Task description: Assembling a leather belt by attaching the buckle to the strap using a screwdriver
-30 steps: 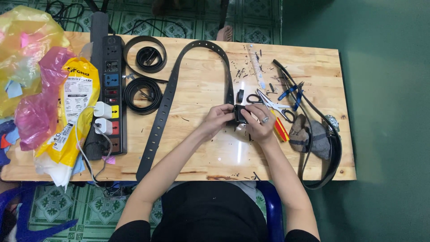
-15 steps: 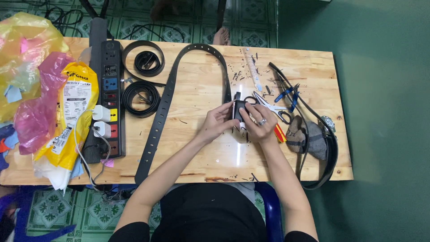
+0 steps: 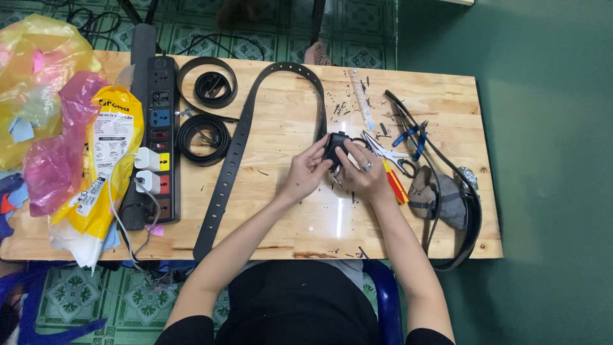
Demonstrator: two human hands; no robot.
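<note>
A long black belt point(image 3: 233, 156) with punched holes arches across the wooden table point(image 3: 287, 223). Its buckle end point(image 3: 334, 145) sits between both hands at the table's middle. My left hand point(image 3: 306, 171) pinches the black buckle end from the left. My right hand point(image 3: 361, 172), with a ring on one finger, grips the same end from the right. The buckle itself is mostly hidden by the fingers.
Scissors point(image 3: 386, 152), blue-handled pliers point(image 3: 412, 137), a red-yellow tool point(image 3: 396, 185) and a grey cloth point(image 3: 440, 198) lie right of my hands, with another belt point(image 3: 469, 223) at the right edge. Coiled belts point(image 3: 204, 134), a power strip point(image 3: 159, 140) and plastic bags point(image 3: 70, 140) fill the left.
Both hands stay on the belt's buckle end, with the fingers shifting slightly. The view has drifted a little; nothing else on the table moved.
</note>
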